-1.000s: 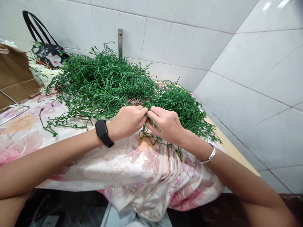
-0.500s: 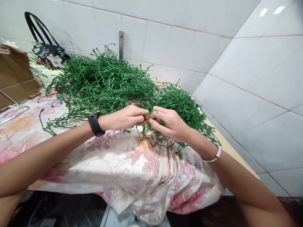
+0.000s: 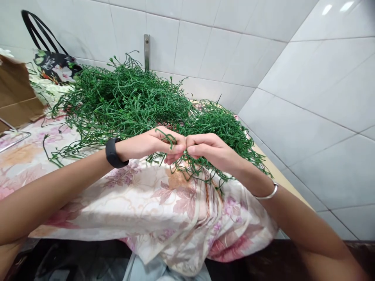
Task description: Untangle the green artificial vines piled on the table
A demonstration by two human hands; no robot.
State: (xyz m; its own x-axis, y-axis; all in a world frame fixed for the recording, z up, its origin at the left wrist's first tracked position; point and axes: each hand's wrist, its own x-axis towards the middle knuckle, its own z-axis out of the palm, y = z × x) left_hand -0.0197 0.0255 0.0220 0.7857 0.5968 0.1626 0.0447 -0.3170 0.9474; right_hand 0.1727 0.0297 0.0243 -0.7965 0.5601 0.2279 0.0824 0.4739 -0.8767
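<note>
My left hand point(image 3: 158, 143), with a black band at the wrist, pinches a thin green artificial stem point(image 3: 166, 136) that curls up over its fingers. Fingertip to fingertip against it, my right hand point(image 3: 209, 150) is closed in a pinch too. A bit of green shows where the two hands meet, but my fingers hide most of what the right one grips. Just behind both hands spreads a tangled heap of green stems point(image 3: 129, 97), with a smaller pile point(image 3: 218, 121) to the right. Loose stems point(image 3: 190, 169) hang below my fingers over the cloth.
A floral cloth point(image 3: 117, 207) covers the table and drapes toward my lap. At the left stand a brown cardboard box point(image 3: 16, 93), a metal wire point(image 3: 17, 140) and a black floral bag point(image 3: 58, 68) beside white petals point(image 3: 55, 91). White tiled walls close off the back and right.
My left hand has turned, and a curled stem now lies over its fingers. My right fingers have closed tighter against the left fingertips. The view has shifted slightly.
</note>
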